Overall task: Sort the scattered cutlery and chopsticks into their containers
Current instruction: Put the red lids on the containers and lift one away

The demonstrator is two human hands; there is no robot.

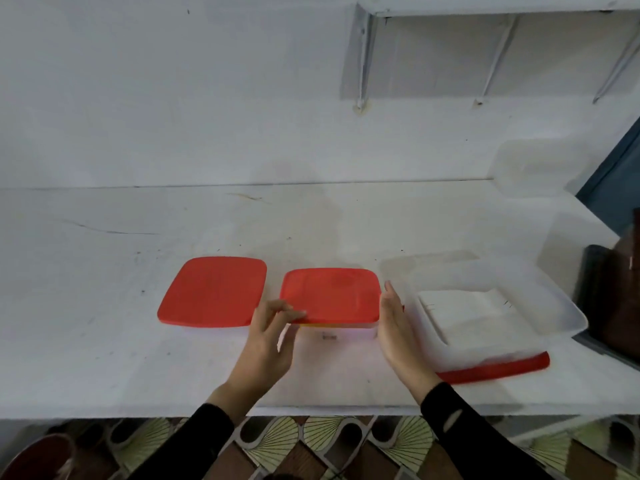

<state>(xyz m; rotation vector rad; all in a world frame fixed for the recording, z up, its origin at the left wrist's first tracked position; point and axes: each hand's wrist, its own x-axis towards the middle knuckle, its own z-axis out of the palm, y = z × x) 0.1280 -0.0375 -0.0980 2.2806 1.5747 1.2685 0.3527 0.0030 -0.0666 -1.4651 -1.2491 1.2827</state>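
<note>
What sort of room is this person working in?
Probably a home kitchen or pantry corner: there is a scuffed white worktop, a white wall shelf on metal brackets above it, and a red-lidded clear plastic food box.

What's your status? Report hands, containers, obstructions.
Left hand pinching near corner of middle container's red lid; right hand flat against its right side. No cutlery or chopsticks in view. Open clear tub close beside right hand.

Lidded container (329, 296) contents hidden — dark obj (595, 292) at rt edge cut off.
</note>
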